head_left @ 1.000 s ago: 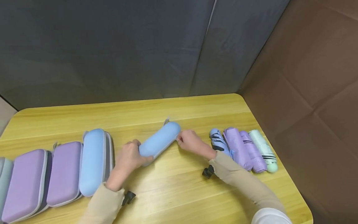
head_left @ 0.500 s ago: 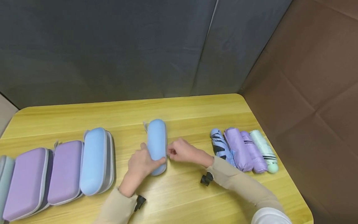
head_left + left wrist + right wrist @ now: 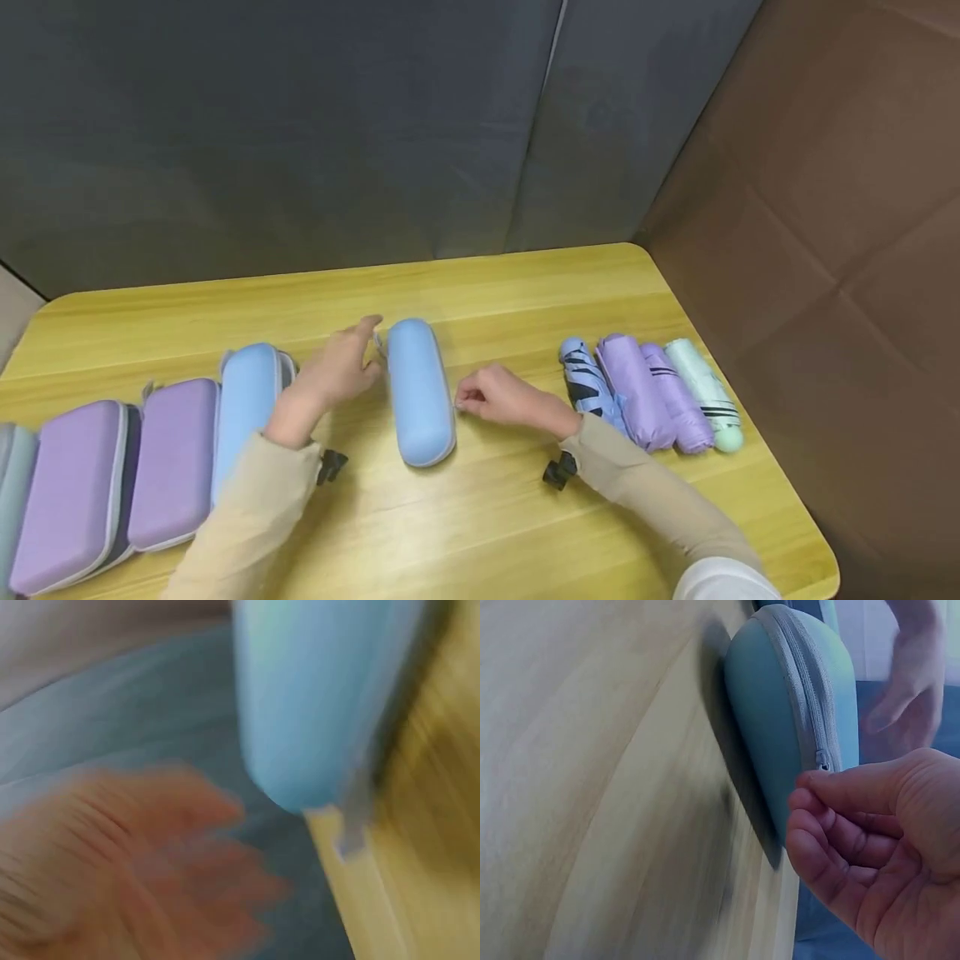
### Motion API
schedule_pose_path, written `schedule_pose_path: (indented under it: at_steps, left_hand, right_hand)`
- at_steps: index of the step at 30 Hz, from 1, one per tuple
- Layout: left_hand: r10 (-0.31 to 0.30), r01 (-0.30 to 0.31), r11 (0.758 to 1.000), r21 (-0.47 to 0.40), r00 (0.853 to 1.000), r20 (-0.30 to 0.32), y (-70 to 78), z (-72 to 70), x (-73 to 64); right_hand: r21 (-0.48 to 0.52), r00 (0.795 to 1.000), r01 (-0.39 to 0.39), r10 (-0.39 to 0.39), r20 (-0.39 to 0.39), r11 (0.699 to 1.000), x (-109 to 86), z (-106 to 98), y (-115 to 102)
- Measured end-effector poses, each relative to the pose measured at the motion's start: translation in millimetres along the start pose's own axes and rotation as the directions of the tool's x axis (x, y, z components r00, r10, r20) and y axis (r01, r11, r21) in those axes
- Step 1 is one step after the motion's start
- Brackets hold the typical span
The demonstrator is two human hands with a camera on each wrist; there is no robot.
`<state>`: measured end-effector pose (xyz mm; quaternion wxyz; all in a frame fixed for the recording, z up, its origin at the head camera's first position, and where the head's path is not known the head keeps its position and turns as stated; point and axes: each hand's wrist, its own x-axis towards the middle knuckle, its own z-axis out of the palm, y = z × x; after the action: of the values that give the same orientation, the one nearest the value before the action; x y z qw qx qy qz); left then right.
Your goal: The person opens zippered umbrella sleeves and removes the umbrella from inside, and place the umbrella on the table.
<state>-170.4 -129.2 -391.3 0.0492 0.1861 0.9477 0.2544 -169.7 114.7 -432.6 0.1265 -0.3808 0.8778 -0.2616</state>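
A light blue hard zip case lies in the middle of the table, its long side running away from me. My right hand is at its right side, with thumb and index finger pinching the zipper pull. The grey zipper looks done up along the part that shows in the right wrist view. My left hand is off the case to its left, fingers loosely extended near the grey strap at the far end. In the left wrist view that hand is blurred.
Left stand a larger blue case, two purple cases and a grey-green case at the edge. Right lie several folded umbrellas: blue patterned, purple and mint green. Dark panels rise behind the table.
The blue case has turned from slanting to nearly straight. My right hand has come nearer along its side with the zipper pull. My left hand has let go of the case and moved up and left.
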Motion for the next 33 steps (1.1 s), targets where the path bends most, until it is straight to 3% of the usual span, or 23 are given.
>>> schedule_pose_path:
  at_steps: [1,2,5,8,11,16,19,25,29,33]
  left_hand:
    - [0.106,-0.106,0.994,0.035,0.994,-0.005,-5.3,-2.6,8.6]
    - [0.203,-0.202,0.977,0.073,0.979,0.005,-9.7,-3.5,17.5]
    - [0.374,-0.386,0.908,0.160,0.922,0.102,-19.2,1.7,42.2]
    - [0.425,-0.465,0.852,0.241,0.883,0.199,-23.8,9.1,58.4]
    - [0.445,-0.501,0.811,0.301,0.863,0.238,-26.6,13.6,66.7]
    - [0.484,-0.539,0.770,0.340,0.842,0.238,-28.3,12.3,69.2]
    - [0.472,-0.532,0.773,0.344,0.846,0.247,-26.8,9.4,69.1]
    - [0.431,-0.488,0.813,0.319,0.871,0.233,-26.9,6.3,65.5]
    - [0.421,-0.463,0.831,0.309,0.886,0.196,-31.9,7.1,55.9]
    - [0.395,-0.427,0.854,0.298,0.904,0.164,-32.6,7.2,47.8]
  right_hand:
    - [-0.004,1.000,0.004,-0.004,0.000,1.000,0.6,-0.9,1.0]
    - [-0.006,1.000,0.006,-0.006,0.002,1.000,1.2,-1.7,2.1]
    - [-0.017,1.000,0.014,-0.014,0.015,1.000,2.5,-3.9,4.8]
    - [-0.025,0.999,0.013,-0.012,0.037,1.000,2.5,-5.1,7.5]
    - [-0.028,0.999,0.005,-0.004,0.049,1.000,1.2,-5.7,9.3]
    - [-0.046,0.999,0.039,-0.038,0.024,0.998,-2.0,-5.1,11.6]
    - [-0.082,0.997,0.070,-0.071,-0.003,0.994,-6.4,-5.2,12.8]
    - [-0.173,0.997,0.064,-0.070,-0.033,0.983,-25.3,-4.3,9.3]
    - [-0.207,0.998,0.036,-0.046,-0.043,0.978,-42.3,-0.7,6.7]
    - [-0.216,0.994,-0.034,0.012,-0.105,0.976,-53.8,0.8,8.1]
